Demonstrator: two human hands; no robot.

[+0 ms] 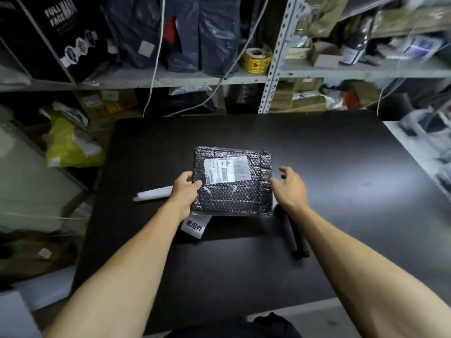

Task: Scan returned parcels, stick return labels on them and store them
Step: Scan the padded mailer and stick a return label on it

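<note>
1. Table (341,167): a black top, seen from above, with shelving (273,69) along its far edge.
2. Parcel (231,184): a black bubble mailer, laid flat near the middle of the table; a white shipping label (227,170) with barcodes is stuck on its far upper face.
3. Left hand (184,193): the parcel's left edge is gripped, the thumb curled onto the top face and the other fingers hidden behind the edge.
4. Right hand (290,186): held just beside the parcel's right edge with the fingers loosely spread and nothing grasped; whether the fingertips touch the edge cannot be told.
5. Return label (194,226): a white slip printed with 3 characters, lying on the table at the parcel's near-left corner and partly covered by it.
6. White strip (153,193): a pale rolled or folded piece, lying on the table left of the left hand.
7. Black tool (294,234): a dark elongated object, lying on the table near the parcel's near-right corner, under the right wrist; its kind cannot be told.
8. Sticker roll (256,60): a yellow roll, placed on a shelf beyond the table, among dark bagged goods.
9. Yellow bag (68,142): seen on the left, off the table.
</note>
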